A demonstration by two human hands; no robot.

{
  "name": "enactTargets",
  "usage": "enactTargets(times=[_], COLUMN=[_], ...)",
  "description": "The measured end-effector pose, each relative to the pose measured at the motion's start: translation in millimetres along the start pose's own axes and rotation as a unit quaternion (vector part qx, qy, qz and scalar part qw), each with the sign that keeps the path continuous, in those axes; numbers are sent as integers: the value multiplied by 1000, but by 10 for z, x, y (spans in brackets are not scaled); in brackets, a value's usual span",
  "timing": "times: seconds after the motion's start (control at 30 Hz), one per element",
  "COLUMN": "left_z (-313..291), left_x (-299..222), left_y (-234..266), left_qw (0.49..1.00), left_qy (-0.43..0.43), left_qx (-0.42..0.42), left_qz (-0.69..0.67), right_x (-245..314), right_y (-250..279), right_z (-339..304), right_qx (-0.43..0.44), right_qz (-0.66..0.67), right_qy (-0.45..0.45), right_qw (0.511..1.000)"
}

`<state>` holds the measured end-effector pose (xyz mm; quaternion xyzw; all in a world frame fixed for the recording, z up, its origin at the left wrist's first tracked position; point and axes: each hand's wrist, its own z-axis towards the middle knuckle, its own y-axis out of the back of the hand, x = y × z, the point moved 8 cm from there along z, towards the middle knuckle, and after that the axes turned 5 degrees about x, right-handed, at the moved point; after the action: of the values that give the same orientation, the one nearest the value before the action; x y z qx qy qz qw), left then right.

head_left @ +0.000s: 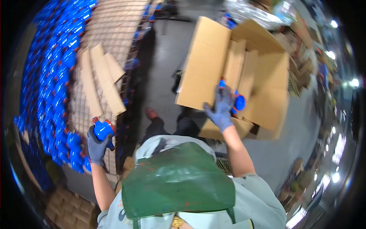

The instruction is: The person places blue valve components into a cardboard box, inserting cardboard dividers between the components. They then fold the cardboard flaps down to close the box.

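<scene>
Green coated apron (179, 183), one, across your chest, between your forearms.

Left hand (98, 147), grey-gloved: fingers curled round one blue flanged fitting (103, 129), red at the flange rims, by the near end of the mesh worktop (110, 23).

Right hand (222, 108), grey-gloved: fingers and thumb spread at the open cardboard carton (268, 91); whether it grips anything, cannot tell. Second blue fitting (239, 102): just right of those fingers.

Loose cardboard strips (105, 82): ahead of your left hand, on the worktop. Massed blue fittings (57, 99): left of that hand, packed close. Long cardboard pieces (248, 72): inside the carton, ahead of your right hand.

Handling notes, as judged: grip each fitting round its body, clear of the red rims; steady the carton fitting with your right hand; avoid knocking flanges together, which could chip the finish.
</scene>
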<state>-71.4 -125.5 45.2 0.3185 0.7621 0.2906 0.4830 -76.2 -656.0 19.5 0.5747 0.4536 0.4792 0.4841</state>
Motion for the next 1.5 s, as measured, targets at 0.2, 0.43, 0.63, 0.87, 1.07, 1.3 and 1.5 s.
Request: enactTargets(times=[0.2, 0.43, 0.63, 0.87, 1.07, 1.3, 1.5], left_z=[-483, -280, 21, -97, 1018, 2253, 2719], left_x=[-3374, -4697, -4472, -4278, -1988, 372, -527], left_y=[-1101, -2926, -3907, -2884, -1438, -528, -1128], left_qw=[810, 732, 686, 772, 951, 991, 971], left_qy=[-577, -623, -513, -619, -287, 44, 127], left_qx=[103, 117, 261, 124, -27, -125, -104], left_qz=[27, 251, 446, 75, 113, 17, 176], right_x=[421, -1605, -1815, -1960, -1018, 263, 355], right_y=[561, 1096, 854, 504, 815, 12, -152], right_z=[-257, -617, -272, -235, 176, 533, 527], right_qx=[85, -298, -98, -89, -216, 33, 123], right_qz=[771, 598, 6, 275, 341, 162, 92], right_qy=[-91, -146, -64, -73, 31, 136, 127], right_qw=[625, 730, 993, 955, 915, 977, 980])
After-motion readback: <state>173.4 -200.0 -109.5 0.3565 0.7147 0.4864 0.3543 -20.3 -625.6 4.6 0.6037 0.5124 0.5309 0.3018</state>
